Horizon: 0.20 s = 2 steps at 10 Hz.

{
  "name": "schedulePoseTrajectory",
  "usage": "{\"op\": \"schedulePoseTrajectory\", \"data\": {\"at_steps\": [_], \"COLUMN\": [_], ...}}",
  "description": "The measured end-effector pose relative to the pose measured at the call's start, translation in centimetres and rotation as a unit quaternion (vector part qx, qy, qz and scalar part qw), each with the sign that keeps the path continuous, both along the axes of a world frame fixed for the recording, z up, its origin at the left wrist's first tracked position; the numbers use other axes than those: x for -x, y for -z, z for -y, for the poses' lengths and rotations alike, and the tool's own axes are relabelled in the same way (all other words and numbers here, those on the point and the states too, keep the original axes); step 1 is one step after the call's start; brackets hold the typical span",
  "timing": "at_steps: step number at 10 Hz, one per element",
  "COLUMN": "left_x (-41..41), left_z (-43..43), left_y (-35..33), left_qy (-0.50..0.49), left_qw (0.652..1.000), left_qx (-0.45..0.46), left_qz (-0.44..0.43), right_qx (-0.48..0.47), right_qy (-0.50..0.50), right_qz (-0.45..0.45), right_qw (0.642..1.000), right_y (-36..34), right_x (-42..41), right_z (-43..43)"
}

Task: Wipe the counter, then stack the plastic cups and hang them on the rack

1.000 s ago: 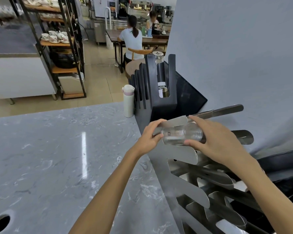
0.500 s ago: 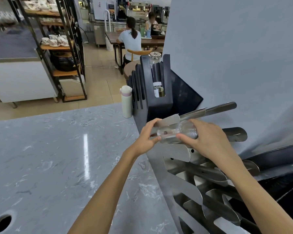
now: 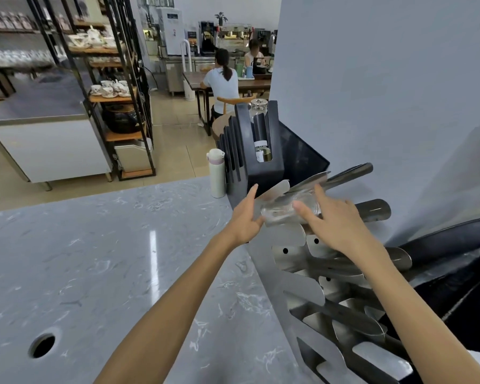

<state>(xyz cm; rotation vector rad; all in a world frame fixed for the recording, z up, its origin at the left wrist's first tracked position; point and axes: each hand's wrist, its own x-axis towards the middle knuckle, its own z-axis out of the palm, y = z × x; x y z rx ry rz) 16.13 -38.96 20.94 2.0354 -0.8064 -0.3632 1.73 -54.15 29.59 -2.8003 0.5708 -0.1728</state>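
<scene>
A stack of clear plastic cups (image 3: 281, 212) lies on its side in the top slot of the steel rack (image 3: 294, 286), at the right end of the grey marble counter (image 3: 94, 259). My left hand (image 3: 245, 217) is at the stack's left end with fingers straight and apart, the thumb just under the cups. My right hand (image 3: 336, 225) rests over the stack's right end. Its fingers are spread and its thumb lies on the cups' side. Neither hand is closed around the cups.
A black slotted holder (image 3: 261, 162) with a glass jar stands behind the rack, and a white bottle (image 3: 216, 173) beside it. A round hole (image 3: 42, 345) is in the counter at the lower left. A grey wall (image 3: 385, 92) runs along the right. Shelves and seated people are far back.
Both hands gripped the cup stack before; now their fingers have spread and loosened, with the stack resting in the rack's top slot. The view has also shifted slightly.
</scene>
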Motion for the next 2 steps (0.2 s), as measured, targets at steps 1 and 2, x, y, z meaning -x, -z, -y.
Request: {"op": "schedulePoseTrajectory", "data": {"at_steps": [1, 2], "left_x": [0.8, 0.3], "left_z": [-2.9, -6.5], "left_y": [-1.0, -1.9], "left_qy": [-0.017, -0.091], "left_qw": [0.999, 0.990], "left_qx": [-0.018, -0.078], "left_qz": [0.023, 0.079], "right_qx": [0.003, -0.001], "right_qy": [0.012, 0.030], "right_qz": [0.081, 0.224], "right_qw": [0.997, 0.974], "right_y": [-0.5, -1.3], "right_x": [1.9, 3.1], "right_z": [-0.7, -2.4]}}
